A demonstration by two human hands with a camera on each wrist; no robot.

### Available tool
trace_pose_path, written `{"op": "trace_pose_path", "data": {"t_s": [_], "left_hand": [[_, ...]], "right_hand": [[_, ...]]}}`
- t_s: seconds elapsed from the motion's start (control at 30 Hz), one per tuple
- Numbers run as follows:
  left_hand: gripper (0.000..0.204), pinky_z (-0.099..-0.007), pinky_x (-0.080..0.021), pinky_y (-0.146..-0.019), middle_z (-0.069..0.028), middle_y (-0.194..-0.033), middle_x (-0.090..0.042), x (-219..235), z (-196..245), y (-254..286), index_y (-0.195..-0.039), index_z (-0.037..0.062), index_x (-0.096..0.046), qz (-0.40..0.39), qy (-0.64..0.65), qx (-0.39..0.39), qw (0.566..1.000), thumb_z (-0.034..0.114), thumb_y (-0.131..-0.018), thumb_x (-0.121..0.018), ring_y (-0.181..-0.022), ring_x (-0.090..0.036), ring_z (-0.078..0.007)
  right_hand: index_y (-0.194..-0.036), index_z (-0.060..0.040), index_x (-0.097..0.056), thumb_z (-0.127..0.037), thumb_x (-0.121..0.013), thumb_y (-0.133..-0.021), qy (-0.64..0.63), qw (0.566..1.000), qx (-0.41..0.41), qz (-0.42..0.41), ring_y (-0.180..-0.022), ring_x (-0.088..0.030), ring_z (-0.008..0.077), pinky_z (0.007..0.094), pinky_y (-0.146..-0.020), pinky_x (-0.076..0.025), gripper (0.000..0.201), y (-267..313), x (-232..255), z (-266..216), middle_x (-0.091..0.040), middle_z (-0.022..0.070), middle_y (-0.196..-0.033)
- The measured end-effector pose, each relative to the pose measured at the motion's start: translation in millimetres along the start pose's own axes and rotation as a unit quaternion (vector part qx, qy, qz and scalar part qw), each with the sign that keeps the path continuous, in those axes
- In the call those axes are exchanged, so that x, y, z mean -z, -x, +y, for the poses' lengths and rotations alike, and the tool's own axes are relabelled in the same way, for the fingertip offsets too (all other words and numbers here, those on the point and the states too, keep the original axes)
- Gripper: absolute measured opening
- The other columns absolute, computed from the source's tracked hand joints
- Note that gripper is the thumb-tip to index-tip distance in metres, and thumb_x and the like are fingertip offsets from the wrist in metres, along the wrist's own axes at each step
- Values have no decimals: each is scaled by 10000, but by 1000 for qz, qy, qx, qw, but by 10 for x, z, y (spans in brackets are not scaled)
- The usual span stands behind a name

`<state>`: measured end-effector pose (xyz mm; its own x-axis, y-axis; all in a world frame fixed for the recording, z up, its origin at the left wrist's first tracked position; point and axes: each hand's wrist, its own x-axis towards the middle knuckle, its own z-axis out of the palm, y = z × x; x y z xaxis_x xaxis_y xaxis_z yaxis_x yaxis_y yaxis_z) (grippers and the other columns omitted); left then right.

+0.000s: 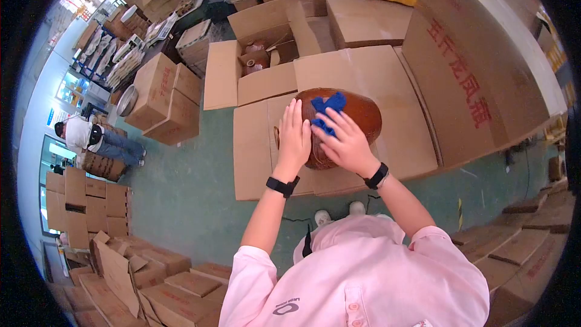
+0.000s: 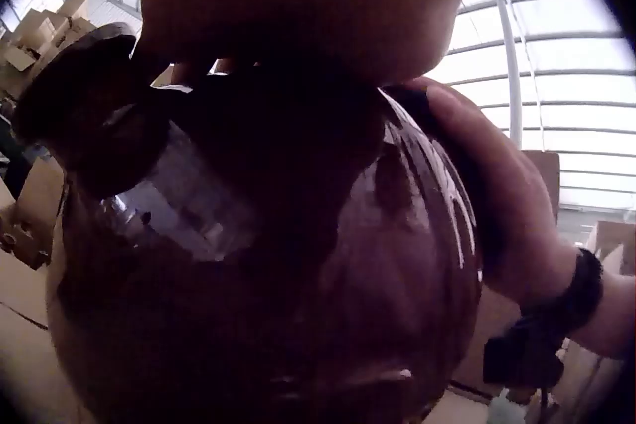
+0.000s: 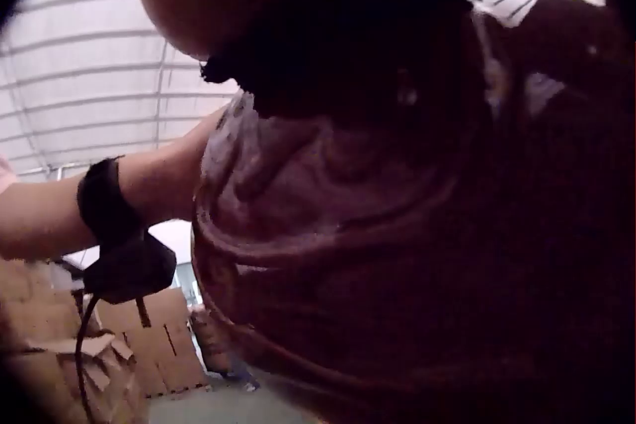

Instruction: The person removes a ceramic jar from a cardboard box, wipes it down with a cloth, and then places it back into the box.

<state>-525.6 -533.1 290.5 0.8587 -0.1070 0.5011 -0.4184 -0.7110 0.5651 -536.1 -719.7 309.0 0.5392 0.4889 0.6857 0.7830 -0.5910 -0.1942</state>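
Note:
A glossy brown ceramic jar lies on its side on a cardboard box, its neck toward the left. My left hand rests along the jar near the neck end, fingers straight and together. With spread, fairly straight fingers, my right hand presses a blue cloth against the jar's upper side. In the left wrist view the jar's mouth shows at the left, and the right hand lies over the far side. Raised curved relief on the jar appears in the right wrist view; the cloth there is dark.
The supporting box has a tall upright carton at its right. Behind it, an open carton holds brown jars. More cartons stand at the left, where another person bends over. Flattened cardboard lies near the front.

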Motion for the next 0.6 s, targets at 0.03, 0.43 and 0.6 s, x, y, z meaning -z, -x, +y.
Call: {"op": "trace_pose_path", "data": {"t_s": [0.03, 0.43, 0.6], "left_hand": [[532, -487, -270, -1133, -227, -1506, -342, -3, -1, -42, -1465, -3, -312, -4, -6, 12, 1000, 234, -1003, -429, -1381, -334, -412], [718, -442, -332, -1109, -299, -1418, -427, -112, -334, -571, -1384, -90, -391, -38, 30, 113, 992, 456, -947, -553, -1324, -420, -407], [750, -425, -329, -1117, -310, -1415, -427, -125, -452, -746, -1388, -101, -381, -59, 45, 175, 982, 492, -953, -525, -1330, -415, -410]], "right_hand": [[-1270, -144, -609, -205, -646, -862, -5, 1000, -22, 7, -1350, -434, 305, 477, -1107, -357, 414, -5, 13, 65, -521, 111, -1395], [-1415, -105, -456, -186, -499, -985, -92, 930, -324, 144, -1374, -329, 424, 469, -1111, -297, 440, 534, -389, 591, -333, 261, -1488], [-1392, -88, -476, -99, -543, -945, -111, 940, -291, 139, -1422, -262, 406, 482, -1139, -257, 453, 372, -413, 392, -355, 234, -1491]]}}
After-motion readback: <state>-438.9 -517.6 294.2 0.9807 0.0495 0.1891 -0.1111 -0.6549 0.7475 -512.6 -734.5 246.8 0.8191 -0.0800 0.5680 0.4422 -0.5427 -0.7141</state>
